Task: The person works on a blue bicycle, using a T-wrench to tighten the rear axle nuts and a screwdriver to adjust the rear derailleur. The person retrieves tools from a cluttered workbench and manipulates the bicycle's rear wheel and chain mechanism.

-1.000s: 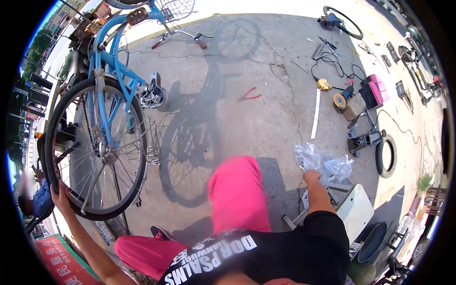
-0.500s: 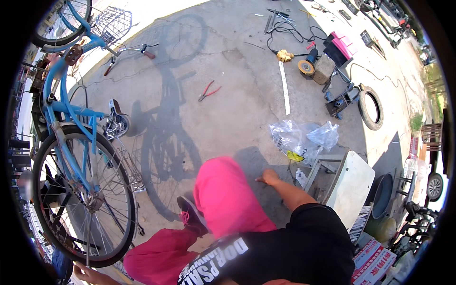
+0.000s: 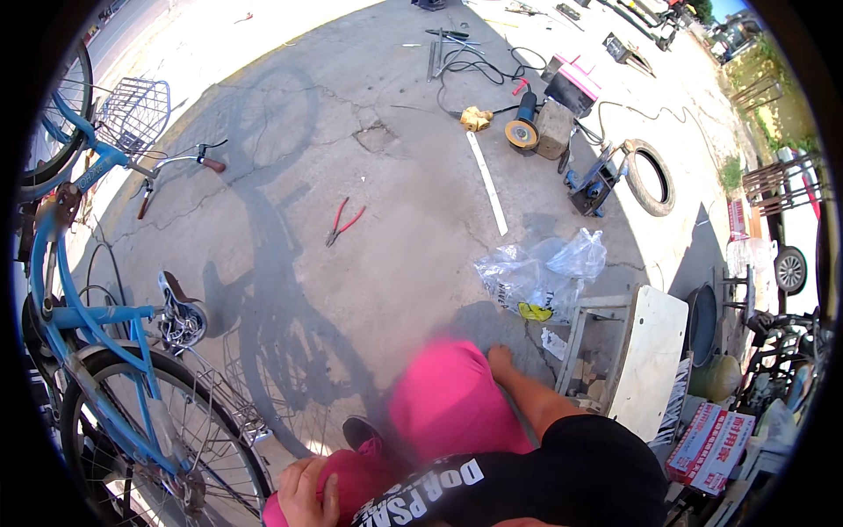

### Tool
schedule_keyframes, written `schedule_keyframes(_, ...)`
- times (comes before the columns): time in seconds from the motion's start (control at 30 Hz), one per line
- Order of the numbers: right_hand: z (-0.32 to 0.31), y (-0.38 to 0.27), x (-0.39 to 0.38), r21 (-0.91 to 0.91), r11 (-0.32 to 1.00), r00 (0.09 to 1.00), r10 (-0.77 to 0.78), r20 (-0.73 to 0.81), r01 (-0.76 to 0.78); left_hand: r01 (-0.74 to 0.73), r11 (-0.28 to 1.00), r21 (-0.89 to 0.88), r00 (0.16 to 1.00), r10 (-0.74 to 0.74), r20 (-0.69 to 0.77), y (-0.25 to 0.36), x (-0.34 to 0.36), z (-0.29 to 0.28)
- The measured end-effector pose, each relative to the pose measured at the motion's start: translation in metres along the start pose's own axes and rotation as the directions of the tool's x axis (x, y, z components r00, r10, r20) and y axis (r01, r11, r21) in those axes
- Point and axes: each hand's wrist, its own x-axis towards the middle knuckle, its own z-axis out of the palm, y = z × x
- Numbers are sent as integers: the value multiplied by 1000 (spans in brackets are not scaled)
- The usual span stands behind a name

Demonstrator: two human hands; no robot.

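Near the blue bicycle [image 3: 97,316], the left hand [image 3: 306,492] touches pink trousers [image 3: 356,479]

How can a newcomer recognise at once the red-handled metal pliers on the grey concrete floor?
Find the upturned blue bicycle along the left edge, then go right, across its dark shadow. Just past that shadow lie the pliers. Their two spread red handles distinguish them from the long, flat white strip farther right.
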Motion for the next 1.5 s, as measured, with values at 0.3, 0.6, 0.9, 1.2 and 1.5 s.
schedule_keyframes(0.3,-18,-13,-18,75,997,1000,5,-2,-5,311,945,-99,950,-311,17,-9,3,4)
schedule_keyframes(0.6,-25,-24,-5,12,999,981,37,191,-40,551,787,-278,820,-450,353,10,-36,-3)
schedule_keyframes(0.9,-74,-193,-40,130,820,831,-549,-95,557,517,744,-424,846,-369,384,42,-101,28)
schedule_keyframes(1.2,-191,-291,-301,404,738,720,-654,232,540,777,-116,-618,561,-319,764,54,-170,60)
schedule_keyframes(1.5,-349,-104,-303,-62,706,654,-615,440,706,-190,-941,-279,698,-329,636,47,-344,-66)
